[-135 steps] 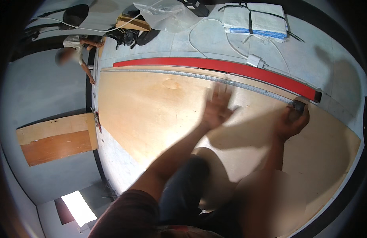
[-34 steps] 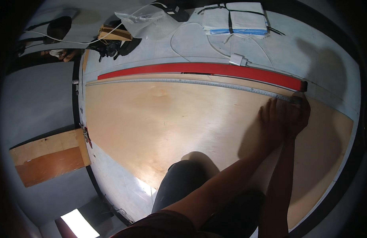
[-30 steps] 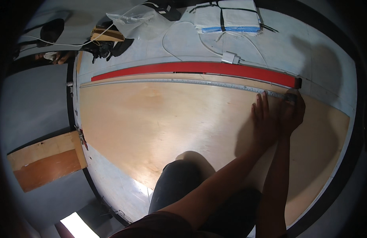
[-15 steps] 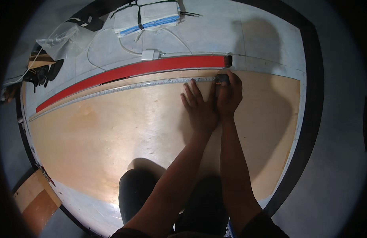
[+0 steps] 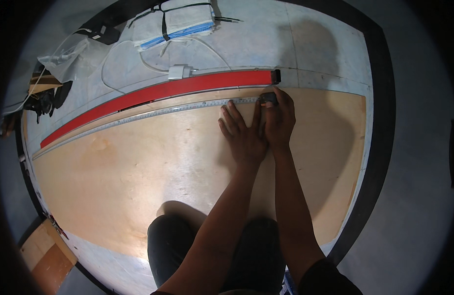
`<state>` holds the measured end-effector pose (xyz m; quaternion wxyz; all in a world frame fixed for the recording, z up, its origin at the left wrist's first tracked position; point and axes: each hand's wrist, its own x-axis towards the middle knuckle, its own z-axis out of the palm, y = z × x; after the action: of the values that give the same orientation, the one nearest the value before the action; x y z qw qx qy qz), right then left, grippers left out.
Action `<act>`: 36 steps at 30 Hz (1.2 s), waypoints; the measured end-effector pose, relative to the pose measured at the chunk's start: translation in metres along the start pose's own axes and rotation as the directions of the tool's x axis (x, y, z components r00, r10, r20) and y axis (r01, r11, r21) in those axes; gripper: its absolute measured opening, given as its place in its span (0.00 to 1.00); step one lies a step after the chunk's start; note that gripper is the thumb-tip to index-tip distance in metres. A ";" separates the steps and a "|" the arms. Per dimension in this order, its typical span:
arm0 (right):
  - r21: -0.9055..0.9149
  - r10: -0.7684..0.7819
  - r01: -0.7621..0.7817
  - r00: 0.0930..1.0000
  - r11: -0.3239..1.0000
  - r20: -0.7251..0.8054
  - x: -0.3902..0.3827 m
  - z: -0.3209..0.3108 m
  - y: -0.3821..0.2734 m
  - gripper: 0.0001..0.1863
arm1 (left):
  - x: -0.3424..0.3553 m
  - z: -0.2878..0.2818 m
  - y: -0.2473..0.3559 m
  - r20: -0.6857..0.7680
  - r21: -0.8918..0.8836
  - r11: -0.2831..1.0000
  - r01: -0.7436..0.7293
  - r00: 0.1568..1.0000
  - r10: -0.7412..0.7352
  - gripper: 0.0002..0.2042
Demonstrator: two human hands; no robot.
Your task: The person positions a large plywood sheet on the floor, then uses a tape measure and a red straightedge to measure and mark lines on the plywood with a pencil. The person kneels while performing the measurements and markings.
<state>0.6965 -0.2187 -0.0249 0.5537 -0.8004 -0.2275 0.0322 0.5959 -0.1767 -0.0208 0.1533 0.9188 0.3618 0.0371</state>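
A large pale plywood board (image 5: 133,182) lies in front of my knees. Along its far edge stretches the blade of a tape measure (image 5: 163,110), running from the left end to a dark case (image 5: 269,99). My right hand (image 5: 281,120) is closed around that case. Beside it, my left hand (image 5: 247,140) rests flat on the wood with fingers spread, the fingertips at or on the blade. The two hands touch near the wrists. Just beyond the blade lies a long red straight bar (image 5: 173,88) with a black end cap, roughly parallel to it.
Past the bar are a white plug adapter (image 5: 179,72) with cables, a strapped bundle of white and blue cloths (image 5: 175,24), a clear plastic bag (image 5: 79,59) and a black box (image 5: 104,33). A dark border (image 5: 382,123) curves around the pale floor. Wood pieces (image 5: 47,255) sit lower left.
The whole view has shifted slightly. Both hands keep nearly the same place on the board, the right one still around the tape measure's case.
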 end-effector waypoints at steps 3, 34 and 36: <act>-0.312 -0.090 0.087 0.996 0.946 0.006 0.001 -0.003 -0.010 0.30 | 0.000 0.001 0.000 0.004 0.016 1.000 0.000 1.000 0.000 0.34; -0.041 -0.244 0.553 0.432 0.832 0.868 0.019 0.364 -0.208 0.04 | 0.038 -0.007 -0.077 0.034 -0.176 0.984 0.029 0.999 -0.023 0.33; -0.043 -0.264 0.575 0.440 0.817 0.859 0.014 0.358 -0.201 0.04 | 0.042 -0.008 -0.083 0.031 -0.176 0.984 0.036 0.999 -0.032 0.33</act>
<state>0.5345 0.1557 0.0214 0.2291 -0.6859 -0.6541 0.2217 0.5712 -0.0887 -0.0406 0.2395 0.8958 0.3706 0.0535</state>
